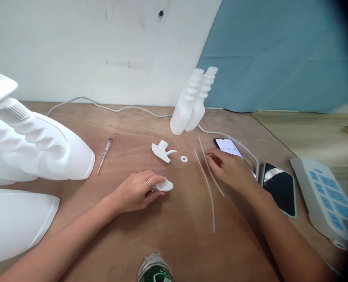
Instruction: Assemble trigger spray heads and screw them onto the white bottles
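Note:
My left hand (141, 190) is closed around a small white spray trigger head (168, 185), low over the table. My right hand (225, 166) has its fingertips drawn together at the upper part of a thin clear plastic tube (213, 176); a firm grip is hard to make out. A second, longer tube (208, 188) lies just to its left. Between the hands, farther back, another white spray trigger head (162, 150) lies on its side beside a flat white ring washer (184, 159).
Two white bottles (188, 103) stand at the back. Large white spray bottles (53, 145) lie at left near a screwdriver (105, 156). A lit phone (228, 145), dark phone (279, 188) and power strip (323, 199) are at right. A green-labelled bottle (155, 270) is in front.

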{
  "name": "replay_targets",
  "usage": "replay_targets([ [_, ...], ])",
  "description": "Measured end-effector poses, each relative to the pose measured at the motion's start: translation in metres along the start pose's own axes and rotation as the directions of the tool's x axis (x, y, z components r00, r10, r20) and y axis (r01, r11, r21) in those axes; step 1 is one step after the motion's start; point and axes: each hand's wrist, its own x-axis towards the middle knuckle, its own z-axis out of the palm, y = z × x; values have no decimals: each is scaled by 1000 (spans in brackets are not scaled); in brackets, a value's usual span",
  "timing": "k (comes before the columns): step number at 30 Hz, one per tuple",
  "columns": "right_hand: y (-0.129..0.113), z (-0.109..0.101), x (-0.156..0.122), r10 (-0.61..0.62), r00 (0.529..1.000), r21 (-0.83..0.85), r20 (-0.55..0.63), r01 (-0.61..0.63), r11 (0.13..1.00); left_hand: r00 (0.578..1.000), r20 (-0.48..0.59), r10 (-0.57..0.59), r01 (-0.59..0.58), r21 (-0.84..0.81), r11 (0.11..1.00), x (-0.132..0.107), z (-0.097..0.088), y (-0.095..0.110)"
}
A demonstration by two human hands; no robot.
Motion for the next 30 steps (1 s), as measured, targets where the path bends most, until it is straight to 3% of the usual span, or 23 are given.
replay_targets([
  [4, 5, 6, 4, 39, 991, 42, 128, -45, 998, 1000, -20, 10, -10, 3, 1000, 0, 0, 0],
  [9, 2, 3, 2, 127, 977, 52, 168, -138, 989, 998, -59, 18, -16, 30, 999, 1, 1, 0],
  [16, 10, -3, -3, 259, 912, -27, 317, -264, 964, 998, -55, 5, -2, 41, 999, -1, 5, -2],
  [20, 3, -6, -1, 345, 902, -55, 260, -343, 938, 998, -63, 23, -20, 41, 999, 0, 3, -2],
  [22, -3, -11, 1, 384, 908, -33, 166, -384, 923, 998, -52, 43, -41, 40, 998, 1, 2, -2],
  [24, -10, -18, 2, 421, 905, 60, 59, -424, 904, 997, -41, 66, -64, 40, 997, 1, 2, -2],
  [26, -18, -25, 2, 433, 901, 297, 9, -416, 860, 995, -29, 91, -90, 53, 995, 1, 2, -3],
  [28, -29, -29, 0, 379, 924, 608, 44, -326, 724, 994, -24, 110, -108, 83, 991, 1, 2, -4],
  [30, -42, -30, -2, 263, 961, 823, 86, -217, 525, 993, -22, 115, -112, 108, 988, 0, 3, -5],
])
